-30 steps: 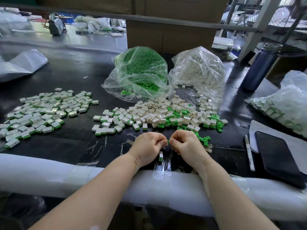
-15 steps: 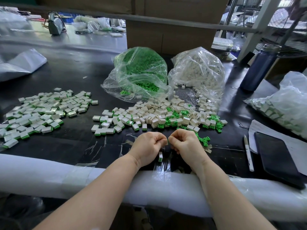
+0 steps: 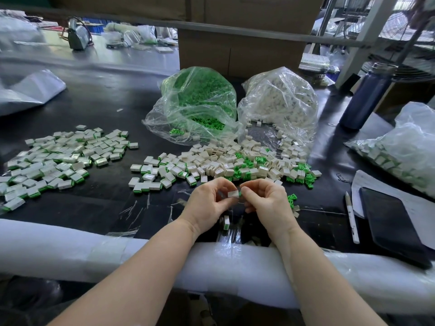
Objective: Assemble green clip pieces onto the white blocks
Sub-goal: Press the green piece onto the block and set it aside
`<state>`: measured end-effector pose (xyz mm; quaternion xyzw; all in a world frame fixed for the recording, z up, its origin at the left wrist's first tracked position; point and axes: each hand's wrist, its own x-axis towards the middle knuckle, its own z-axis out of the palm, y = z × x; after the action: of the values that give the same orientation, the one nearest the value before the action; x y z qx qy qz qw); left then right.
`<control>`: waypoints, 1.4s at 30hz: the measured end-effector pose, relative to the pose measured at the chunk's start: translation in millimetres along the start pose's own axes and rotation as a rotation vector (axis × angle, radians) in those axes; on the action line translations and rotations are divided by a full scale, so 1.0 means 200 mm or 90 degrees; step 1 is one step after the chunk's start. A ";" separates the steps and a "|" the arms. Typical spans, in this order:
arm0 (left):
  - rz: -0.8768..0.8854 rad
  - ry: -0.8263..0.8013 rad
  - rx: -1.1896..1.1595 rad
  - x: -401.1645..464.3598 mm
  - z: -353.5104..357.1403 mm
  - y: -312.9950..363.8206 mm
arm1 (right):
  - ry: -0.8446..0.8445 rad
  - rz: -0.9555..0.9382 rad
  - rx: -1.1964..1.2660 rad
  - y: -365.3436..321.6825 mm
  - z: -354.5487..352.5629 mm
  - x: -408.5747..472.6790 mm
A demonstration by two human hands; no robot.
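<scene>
My left hand (image 3: 209, 205) pinches a small white block (image 3: 233, 194) between thumb and fingers. My right hand (image 3: 268, 203) meets it from the right, fingertips on a green clip (image 3: 240, 194) at the block's right end. Beyond the hands lies a pile of loose white blocks mixed with green clips (image 3: 235, 163). A spread of finished blocks with green edges (image 3: 58, 158) covers the left of the black table. One finished block (image 3: 226, 222) stands on edge just below my hands. A few loose green clips (image 3: 291, 200) lie right of my right hand.
At the back stand an open clear bag of green clips (image 3: 200, 102) and a bag of white blocks (image 3: 280, 102). Another bag of blocks (image 3: 404, 147) lies at the right. A blue bottle (image 3: 367, 97), a pen (image 3: 352, 215) and a dark phone (image 3: 393, 224) lie right. White foam padding (image 3: 70, 252) covers the near edge.
Both hands have lifted slightly and their fingers have loosened, so the white block with its green clip shows between the fingertips. The piles have not moved.
</scene>
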<state>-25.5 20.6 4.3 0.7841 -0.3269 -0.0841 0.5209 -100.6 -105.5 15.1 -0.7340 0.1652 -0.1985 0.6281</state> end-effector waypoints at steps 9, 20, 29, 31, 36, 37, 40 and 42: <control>-0.051 -0.022 -0.086 0.01 0.00 0.01 | -0.017 0.005 -0.036 0.02 0.01 0.01; -0.046 -0.067 0.023 0.00 -0.02 0.00 | -0.049 -0.009 -0.213 0.02 0.00 0.00; -0.014 -0.086 0.118 -0.01 -0.02 0.01 | -0.083 -0.012 -0.273 -0.01 -0.01 0.00; -0.012 -0.088 0.128 -0.01 -0.02 0.02 | -0.090 -0.011 -0.282 -0.01 -0.01 -0.01; -0.020 -0.077 0.133 -0.01 -0.01 0.02 | -0.100 -0.016 -0.278 -0.01 -0.01 -0.01; -0.021 -0.075 0.129 -0.01 -0.01 0.02 | -0.098 -0.016 -0.275 -0.01 -0.01 -0.01; -0.020 -0.073 0.117 -0.01 -0.02 0.02 | -0.085 -0.010 -0.264 -0.01 -0.01 -0.01; -0.013 -0.078 0.121 -0.01 -0.02 0.02 | -0.087 -0.005 -0.261 0.00 0.00 0.00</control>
<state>-26.5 23.6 8.8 0.8268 -0.3565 -0.1061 0.4220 -101.3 -105.8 15.9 -0.8587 0.1565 -0.1130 0.4747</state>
